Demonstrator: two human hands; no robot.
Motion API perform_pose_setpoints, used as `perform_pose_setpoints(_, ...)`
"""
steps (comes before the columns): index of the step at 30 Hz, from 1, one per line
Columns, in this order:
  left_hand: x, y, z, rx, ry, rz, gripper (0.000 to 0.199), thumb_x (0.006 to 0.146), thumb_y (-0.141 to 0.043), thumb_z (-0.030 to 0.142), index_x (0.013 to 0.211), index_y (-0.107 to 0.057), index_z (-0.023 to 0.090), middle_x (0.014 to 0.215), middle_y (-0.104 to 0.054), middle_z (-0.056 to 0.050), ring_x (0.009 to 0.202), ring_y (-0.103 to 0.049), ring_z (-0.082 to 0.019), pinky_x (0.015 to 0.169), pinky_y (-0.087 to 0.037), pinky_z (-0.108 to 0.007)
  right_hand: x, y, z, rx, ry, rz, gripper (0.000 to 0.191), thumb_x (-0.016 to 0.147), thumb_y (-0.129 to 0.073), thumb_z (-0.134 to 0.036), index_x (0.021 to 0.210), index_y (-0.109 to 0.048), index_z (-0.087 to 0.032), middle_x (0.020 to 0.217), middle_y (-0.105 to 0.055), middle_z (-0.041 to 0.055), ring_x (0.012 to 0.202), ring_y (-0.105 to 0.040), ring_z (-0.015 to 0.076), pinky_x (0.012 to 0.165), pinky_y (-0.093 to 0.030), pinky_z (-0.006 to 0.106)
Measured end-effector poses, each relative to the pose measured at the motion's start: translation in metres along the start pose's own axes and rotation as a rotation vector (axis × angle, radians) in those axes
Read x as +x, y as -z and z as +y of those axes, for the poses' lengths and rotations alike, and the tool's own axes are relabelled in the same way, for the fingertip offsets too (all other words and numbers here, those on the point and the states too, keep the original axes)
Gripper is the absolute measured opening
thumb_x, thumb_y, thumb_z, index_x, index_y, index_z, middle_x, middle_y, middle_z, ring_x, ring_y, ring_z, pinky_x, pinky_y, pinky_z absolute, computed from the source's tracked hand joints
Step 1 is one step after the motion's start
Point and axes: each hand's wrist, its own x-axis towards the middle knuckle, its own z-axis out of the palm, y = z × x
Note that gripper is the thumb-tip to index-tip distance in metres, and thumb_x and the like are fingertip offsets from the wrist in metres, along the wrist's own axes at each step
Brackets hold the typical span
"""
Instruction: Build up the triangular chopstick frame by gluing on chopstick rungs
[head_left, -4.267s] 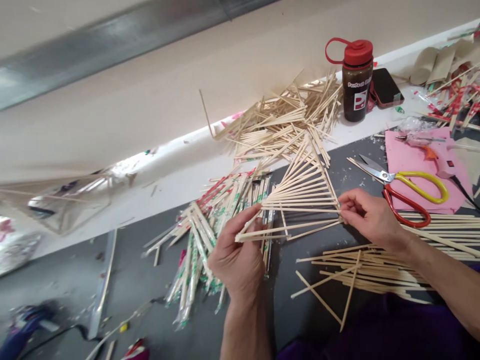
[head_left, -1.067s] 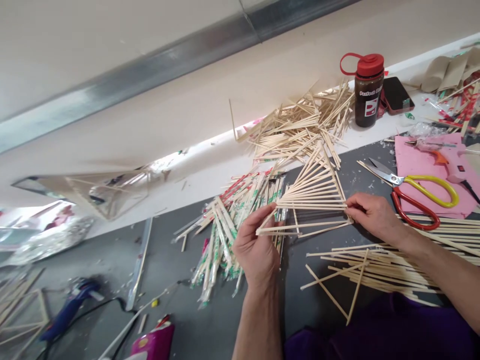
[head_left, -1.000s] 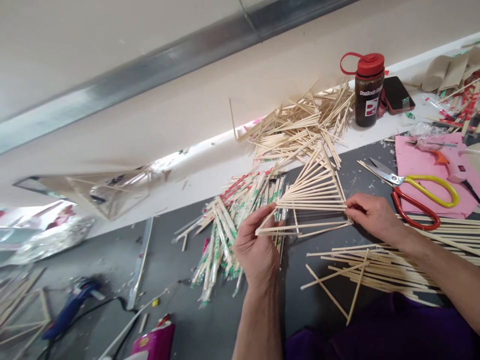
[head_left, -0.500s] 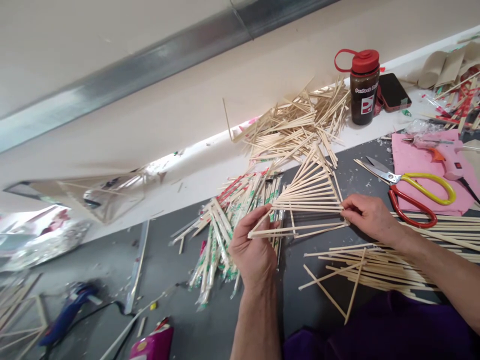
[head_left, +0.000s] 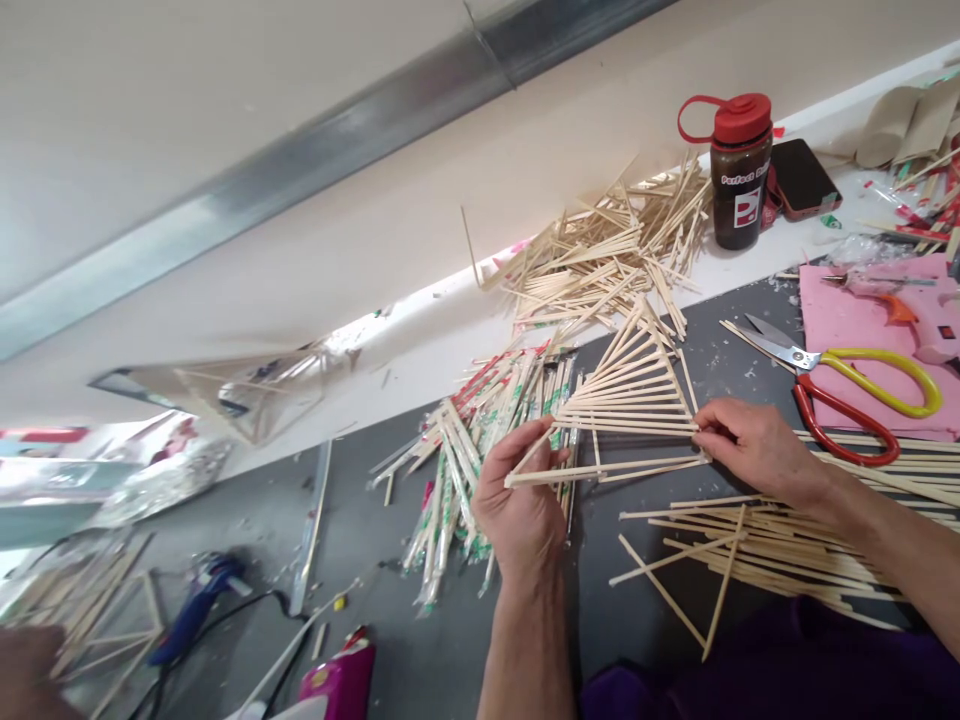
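Between my hands is a frame of glued wooden sticks (head_left: 630, 412), a triangular shape with a row of sticks across it like slats. My left hand (head_left: 521, 495) grips its left corner, fingers curled round the sticks there. At the opposite corner, my right hand (head_left: 750, 440) pinches the stick ends between thumb and fingertips. Loose wooden sticks (head_left: 780, 550) lie on the dark table just below my right forearm. Paper-wrapped chopsticks (head_left: 457, 470) are heaped behind and left of my left hand.
A big pile of bare sticks (head_left: 622, 240) lies against the wall beside a red-lidded bottle (head_left: 739, 175) and a phone (head_left: 805, 180). Scissors (head_left: 847, 375) and a pink glue gun (head_left: 934, 320) are at right. At left are a blue glue gun (head_left: 199, 605) and another person's blurred hand (head_left: 34, 670).
The whole view has shifted, so things sit further right. My hands keep the same hold on the stick frame. Another person's hand has appeared at the lower left.
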Motion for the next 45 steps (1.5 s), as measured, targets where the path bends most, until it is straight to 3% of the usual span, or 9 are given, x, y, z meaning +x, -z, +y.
perform_pose_setpoints(28,0.0005,-0.0029,-0.0003,0.047,-0.022,-0.018,0.03,0.063,-0.081,0.036,0.084,-0.069,0.018,0.084,-0.073,0.0,0.048,-0.06,-0.006,0.049,-0.051,-0.018,0.0009,-0.0002,0.0013,0.025,0.009,0.013,0.004,0.082,-0.06,-0.017,0.08,-0.062,-0.02,0.074,-0.068,0.0005,0.066,-0.06,0.0132,0.062,-0.042,0.023)
perform_pose_setpoints(45,0.0029,-0.0051,0.0029,-0.032,0.08,-0.01,0.031,0.058,-0.084,0.032,0.082,-0.071,0.018,0.088,-0.074,-0.002,0.051,-0.062,-0.007,0.052,-0.053,-0.019,-0.0046,-0.0028,0.0017,-0.024,0.014,-0.019,0.004,0.083,-0.058,-0.018,0.081,-0.061,-0.019,0.075,-0.068,0.0017,0.066,-0.062,0.0146,0.061,-0.042,0.025)
